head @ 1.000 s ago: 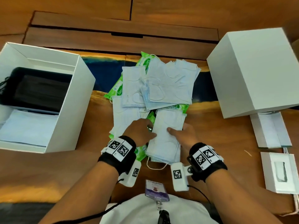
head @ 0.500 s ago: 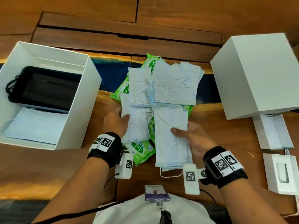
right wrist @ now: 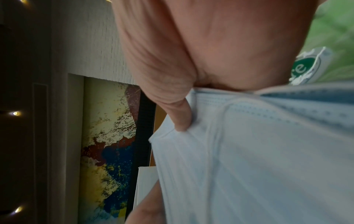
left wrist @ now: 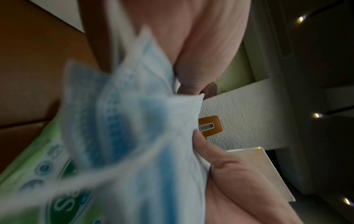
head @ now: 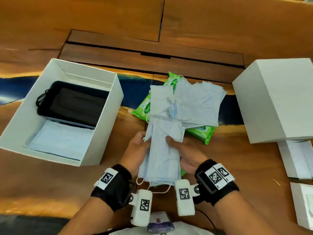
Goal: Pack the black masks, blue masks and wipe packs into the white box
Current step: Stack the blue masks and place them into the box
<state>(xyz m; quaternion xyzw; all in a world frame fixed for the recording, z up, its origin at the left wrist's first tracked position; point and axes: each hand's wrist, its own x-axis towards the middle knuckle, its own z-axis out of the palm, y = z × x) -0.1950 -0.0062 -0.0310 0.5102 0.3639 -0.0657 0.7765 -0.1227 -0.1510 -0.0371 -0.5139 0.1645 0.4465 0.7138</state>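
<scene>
Head view: left hand (head: 138, 146) and right hand (head: 184, 152) clasp a pale-blue pleated mask stack (head: 163, 150) from both sides — square its edges, then carry it level to the open white box (head: 108, 126).

Black wristbands (head: 111, 187) bearing square-patterned white tags, white camera blocks (head: 142, 206) attached.

Green wipe packs (head: 147, 106) mid-frame carry a dark green oval logo, partly covered by blue masks (head: 196, 106), reading "Sani…" on the left pack and "…icare" on the upper one; square black-and-white marker codes on wristbands (head: 106, 178), no text legible
</scene>
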